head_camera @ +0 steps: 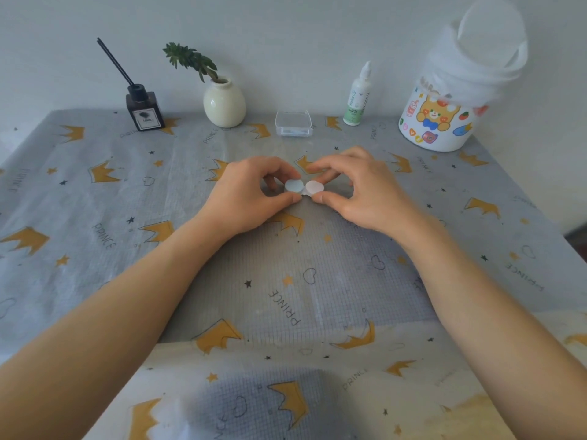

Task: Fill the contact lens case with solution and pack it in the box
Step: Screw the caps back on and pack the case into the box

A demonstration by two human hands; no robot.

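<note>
Both forearms extend from the near edge over the tablecloth (95, 192), a grey cloth printed with yellow crowns, stars and the word PRINCE.

At mid-table the contact lens case (304, 188) lies on the cloth between the two hands. Its blue cap (293, 186) is on the left well and its pink cap (314, 187) on the right; both caps are seated.

The left hand (251, 195) pinches the blue cap between thumb and curled fingers. The right hand (359, 188) pinches the pink cap in the same way, thumb on the near side and forefinger on the far side. Whether either cap is fully tightened cannot be told from this view.

Beyond the hands, near the far edge, the clear plastic box (293, 123) stands with its lid raised. It appears to hold a small pale item, but the view is too blurred to identify it.

Just right of the box stands the solution bottle (358, 98), upright and capped. Farther right is a white tub with cartoon stickers (440, 122). Left of the box stand a cream vase with a green sprig (224, 104) and a dark reed diffuser bottle (145, 110).
</note>
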